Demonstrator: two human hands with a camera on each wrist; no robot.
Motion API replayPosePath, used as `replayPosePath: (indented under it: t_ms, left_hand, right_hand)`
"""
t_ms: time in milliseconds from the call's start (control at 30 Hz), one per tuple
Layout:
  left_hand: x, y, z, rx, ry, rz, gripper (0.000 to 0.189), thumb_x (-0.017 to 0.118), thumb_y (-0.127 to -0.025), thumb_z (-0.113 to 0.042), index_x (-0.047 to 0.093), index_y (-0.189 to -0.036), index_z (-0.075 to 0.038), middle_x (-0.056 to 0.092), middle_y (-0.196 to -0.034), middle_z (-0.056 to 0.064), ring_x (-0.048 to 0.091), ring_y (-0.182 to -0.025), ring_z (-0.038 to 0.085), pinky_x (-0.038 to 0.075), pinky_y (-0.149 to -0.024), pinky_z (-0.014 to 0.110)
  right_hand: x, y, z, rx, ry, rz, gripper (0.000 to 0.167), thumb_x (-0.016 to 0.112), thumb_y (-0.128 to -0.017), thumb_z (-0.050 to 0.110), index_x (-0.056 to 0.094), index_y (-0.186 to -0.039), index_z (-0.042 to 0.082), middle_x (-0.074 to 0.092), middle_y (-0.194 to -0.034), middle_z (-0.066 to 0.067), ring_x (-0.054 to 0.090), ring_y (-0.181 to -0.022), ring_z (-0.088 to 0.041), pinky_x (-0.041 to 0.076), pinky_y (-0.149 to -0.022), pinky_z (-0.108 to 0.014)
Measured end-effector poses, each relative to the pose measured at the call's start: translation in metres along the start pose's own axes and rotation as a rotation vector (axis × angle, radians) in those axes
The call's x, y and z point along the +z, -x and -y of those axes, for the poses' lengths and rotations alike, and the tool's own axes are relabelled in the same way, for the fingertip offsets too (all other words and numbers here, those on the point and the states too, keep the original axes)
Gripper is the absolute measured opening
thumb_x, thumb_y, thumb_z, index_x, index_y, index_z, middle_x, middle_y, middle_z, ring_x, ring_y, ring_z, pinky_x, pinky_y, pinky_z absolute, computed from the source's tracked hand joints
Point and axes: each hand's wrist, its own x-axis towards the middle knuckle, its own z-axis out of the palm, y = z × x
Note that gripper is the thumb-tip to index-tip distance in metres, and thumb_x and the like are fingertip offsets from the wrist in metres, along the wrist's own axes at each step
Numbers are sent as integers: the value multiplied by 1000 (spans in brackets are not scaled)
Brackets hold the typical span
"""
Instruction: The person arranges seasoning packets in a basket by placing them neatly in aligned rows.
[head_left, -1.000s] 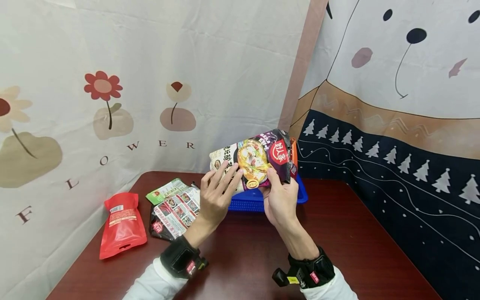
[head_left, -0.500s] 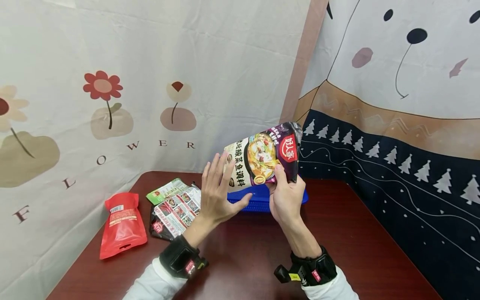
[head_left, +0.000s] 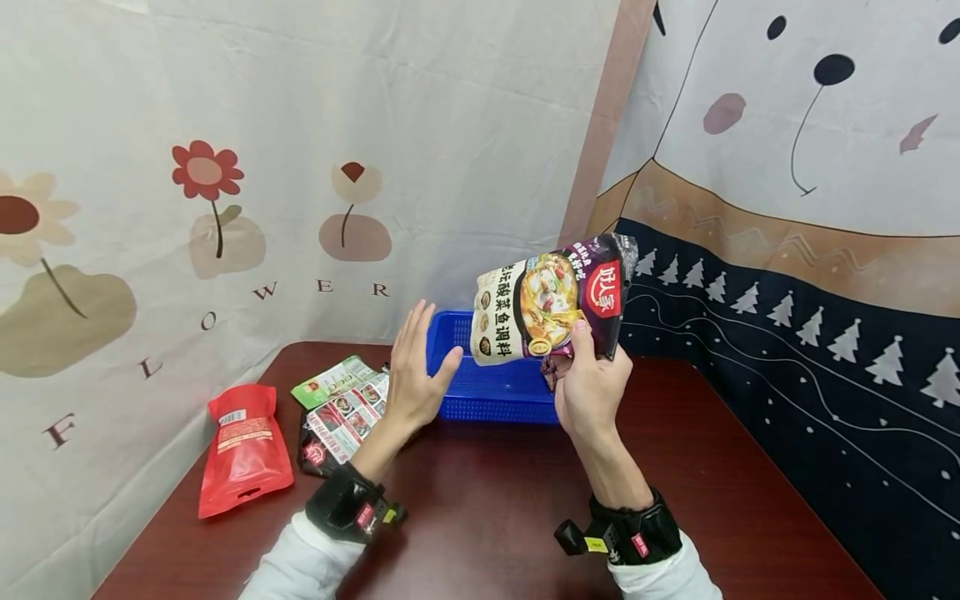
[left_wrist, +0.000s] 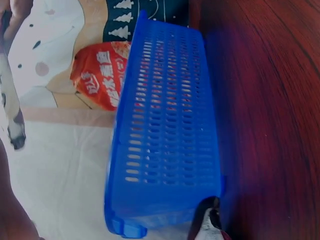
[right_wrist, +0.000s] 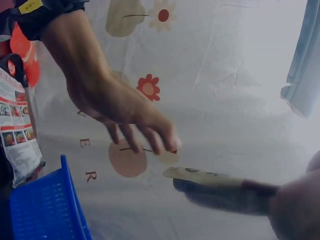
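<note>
My right hand point(head_left: 596, 387) pinches the lower right part of a seasoning packet point(head_left: 547, 300), purple and cream with a picture of a bowl of food. The thumb lies on its front; the other fingers are behind it. The packet is held above the blue basket point(head_left: 495, 392) and covers part of it. My left hand point(head_left: 416, 375) is apart from the packet, its fingers straight, near the basket's left side. Through the basket's slots in the left wrist view something red shows, and an orange packet point(left_wrist: 100, 75) sticks up over its rim.
Left of the basket, several flat packets, a green one point(head_left: 330, 379) and a black-and-white one point(head_left: 348, 417), lie overlapping on the brown table point(head_left: 480, 508). A red pouch point(head_left: 246, 450) lies farther left. Printed cloths point(head_left: 450, 150) hang behind the table.
The packet has moved right and turned more toward the camera in my right hand. My left hand has come off its left end and drawn back left, uncovering the basket's left part.
</note>
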Motion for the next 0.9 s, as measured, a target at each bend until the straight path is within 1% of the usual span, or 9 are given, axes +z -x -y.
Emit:
replayPosePath:
  t_ms: [67, 133, 233, 333, 433, 500, 667, 733, 900]
  left_hand:
    - [0, 0, 6, -64, 8, 33, 83, 59, -106, -53, 37, -177, -15, 32, -187, 9, 32, -174, 38, 26, -140, 70]
    - [2, 1, 12, -128, 12, 63, 81, 59, -108, -52, 37, -177, -16, 33, -187, 10, 35, -172, 39, 31, -138, 69]
    - [4, 4, 23, -230, 26, 107, 78, 59, -111, -50, 37, -177, -15, 32, -187, 12, 36, -172, 40, 32, -139, 66]
    - [5, 6, 34, -328, 34, 150, 77, 57, -113, -49, 33, -178, -15, 27, -189, 13, 30, -174, 39, 28, -142, 63]
    - [6, 7, 43, -398, 52, 183, 78, 58, -113, -46, 31, -178, -13, 25, -189, 16, 26, -175, 42, 24, -143, 64]
    - [8, 7, 50, -423, 61, 192, 79, 61, -111, -44, 33, -177, -9, 27, -187, 20, 28, -174, 45, 24, -142, 67]
    - [30, 10, 97, -446, 22, 194, 80, 66, -105, -49, 46, -171, -8, 55, -170, 22, 57, -155, 44, 47, -128, 62]
    - [39, 11, 115, -454, 20, 227, 78, 66, -105, -48, 47, -170, -9, 64, -161, 21, 66, -145, 41, 54, -121, 59]
    - [48, 13, 138, -470, 63, 313, 67, 63, -105, -36, 51, -166, -14, 76, -145, 16, 74, -134, 35, 58, -116, 57]
  right_hand:
    - [-1, -2, 1, -20, -21, 8, 40, 52, -120, 14, 54, -157, -2, 66, -145, -20, 71, -131, -28, 67, -105, -36]
    - [-2, -3, 2, -36, -32, 17, 42, 51, -120, 14, 52, -159, -2, 64, -148, -21, 68, -136, -30, 65, -110, -37]
    - [-3, -3, 2, -58, -42, 21, 42, 51, -120, 13, 51, -160, -2, 63, -151, -21, 67, -138, -30, 64, -112, -37]
    - [-4, -4, 2, -71, -49, 21, 42, 51, -120, 12, 52, -159, -3, 63, -150, -22, 67, -138, -30, 64, -112, -37]
    - [-4, -5, 2, -73, -53, 18, 42, 52, -120, 12, 52, -159, -3, 63, -149, -22, 67, -137, -29, 65, -111, -37]
    - [-3, -5, 2, -73, -59, 17, 42, 52, -120, 11, 53, -159, -3, 63, -149, -22, 68, -136, -30, 65, -110, -38]
    - [-4, -5, 2, -82, -48, 25, 42, 51, -120, 11, 52, -159, -3, 63, -150, -22, 67, -139, -31, 64, -112, -38]
    - [-5, -5, 2, -83, -38, 30, 43, 51, -120, 12, 51, -160, -3, 62, -151, -22, 66, -140, -31, 64, -113, -37]
    - [-6, -5, 3, -73, -22, 41, 44, 50, -120, 14, 49, -161, -2, 61, -153, -21, 64, -143, -32, 63, -114, -37]
